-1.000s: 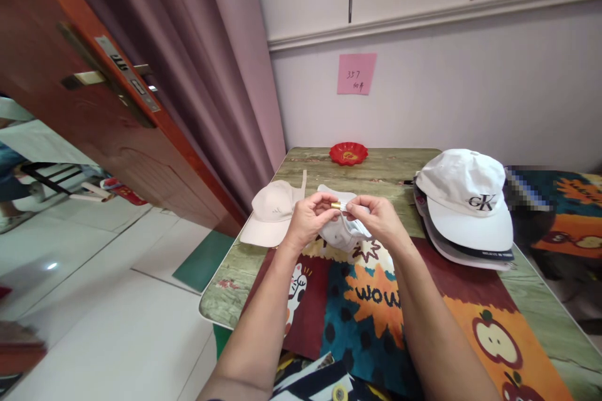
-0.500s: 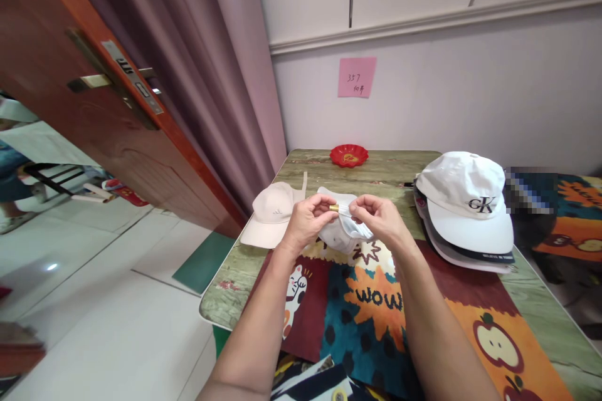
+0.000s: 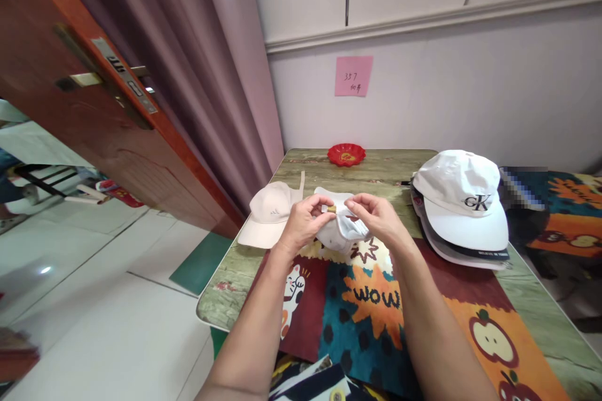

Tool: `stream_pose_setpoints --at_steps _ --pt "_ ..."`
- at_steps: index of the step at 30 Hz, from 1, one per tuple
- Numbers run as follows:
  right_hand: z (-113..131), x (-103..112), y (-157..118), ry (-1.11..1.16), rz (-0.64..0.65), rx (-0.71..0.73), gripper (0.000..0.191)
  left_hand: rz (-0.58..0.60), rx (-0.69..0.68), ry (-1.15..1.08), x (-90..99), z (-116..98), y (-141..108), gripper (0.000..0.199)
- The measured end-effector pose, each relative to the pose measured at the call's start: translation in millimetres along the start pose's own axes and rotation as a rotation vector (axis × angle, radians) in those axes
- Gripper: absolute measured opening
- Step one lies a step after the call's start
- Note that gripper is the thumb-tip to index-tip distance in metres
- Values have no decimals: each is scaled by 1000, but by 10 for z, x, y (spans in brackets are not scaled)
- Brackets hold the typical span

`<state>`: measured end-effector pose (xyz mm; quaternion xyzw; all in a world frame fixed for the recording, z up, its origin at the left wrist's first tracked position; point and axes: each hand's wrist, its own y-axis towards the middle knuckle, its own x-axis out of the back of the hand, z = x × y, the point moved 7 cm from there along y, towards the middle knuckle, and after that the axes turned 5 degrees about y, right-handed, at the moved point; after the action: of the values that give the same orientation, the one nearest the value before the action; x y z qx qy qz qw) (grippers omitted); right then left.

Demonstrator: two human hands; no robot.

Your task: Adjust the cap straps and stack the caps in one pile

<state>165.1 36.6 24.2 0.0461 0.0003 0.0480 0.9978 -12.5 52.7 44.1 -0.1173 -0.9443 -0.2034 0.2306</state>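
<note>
A white baseball cap (image 3: 345, 233) lies on the table mat between my hands, its opening turned partly up. My left hand (image 3: 308, 218) pinches the cap's back strap close to its gold-coloured buckle (image 3: 331, 208). On the other side my right hand (image 3: 371, 213) has its thumb and fingers closed on the white strap, to the right of the buckle. My fingers cover part of the strap. Just left of my left hand rests a pale cream cap (image 3: 270, 213) with its strap sticking up.
Stacked caps (image 3: 463, 213), a white one on top, stand at the right. A red scalloped dish (image 3: 347, 155) sits at the back by the wall. The colourful mat (image 3: 371, 326) covers the table's front. Left is a wooden door (image 3: 94, 113); a person's leg shows beyond.
A short white strap end now shows left of the buckle, by my left fingers. Both hands remain at the strap. The whole view has shifted slightly.
</note>
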Motion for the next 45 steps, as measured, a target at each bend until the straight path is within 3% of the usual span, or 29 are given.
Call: stream_pose_setpoints --at_steps 6,13,24,30,37,45 --pt "-20 44 -21 45 102 -71 34 -3 22 -20 43 97 -7 26" --pt "-88 32 7 29 49 -63 33 12 -80 78 40 -107 -1 17" --pt "-30 -113 8 -6 55 -6 37 21 -95 125 12 -165 -24 15" --pt "-9 97 -2 -70 -8 -25 51 -25 -46 91 93 -76 -29 16" --pt "-50 -8 -42 -3 208 -99 41 7 -34 75 94 -48 -25 17" --pt "-69 -44 -8 -55 145 -77 31 29 -78 106 82 -100 -34 16"
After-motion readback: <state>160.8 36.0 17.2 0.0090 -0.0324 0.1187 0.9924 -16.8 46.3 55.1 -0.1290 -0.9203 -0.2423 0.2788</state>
